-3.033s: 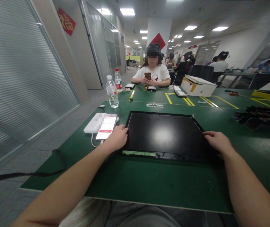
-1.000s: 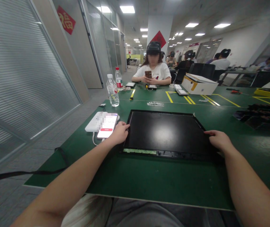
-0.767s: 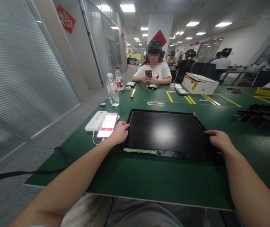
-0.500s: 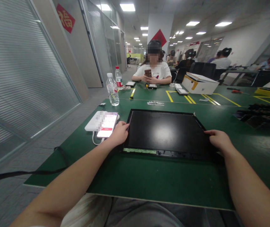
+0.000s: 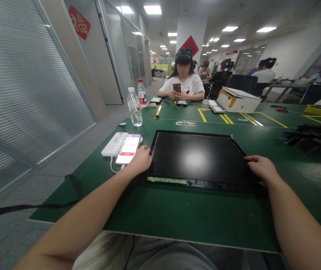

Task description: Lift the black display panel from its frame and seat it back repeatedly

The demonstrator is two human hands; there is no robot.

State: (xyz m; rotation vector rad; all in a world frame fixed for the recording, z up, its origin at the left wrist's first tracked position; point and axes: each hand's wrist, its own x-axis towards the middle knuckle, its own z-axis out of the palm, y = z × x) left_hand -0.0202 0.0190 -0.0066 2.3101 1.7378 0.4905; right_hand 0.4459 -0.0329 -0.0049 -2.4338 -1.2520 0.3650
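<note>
A black display panel [image 5: 198, 157] in a dark frame lies on the green table, its glossy face up with a light reflection on it. Along its near edge runs a green strip [image 5: 166, 180]. My left hand [image 5: 141, 159] grips the panel's left edge, with its fingertips partly hidden at the frame. At the right edge, my right hand [image 5: 260, 167] has its index finger and thumb closed on the rim. Just left of my left hand, a lit smartphone [image 5: 128, 149] with a cable leans on a white box-like device [image 5: 111, 144].
Two water bottles, the nearer a clear one [image 5: 134, 108], stand behind the phone. Small metal strips [image 5: 185, 123] lie beyond the panel, dark stacked parts [image 5: 312, 137] at right. A person [image 5: 184, 84] sits opposite holding a phone, near a white box [image 5: 237, 100].
My left hand's fingers have drawn slightly back to the left at the panel's edge. My right hand and the panel have hardly moved.
</note>
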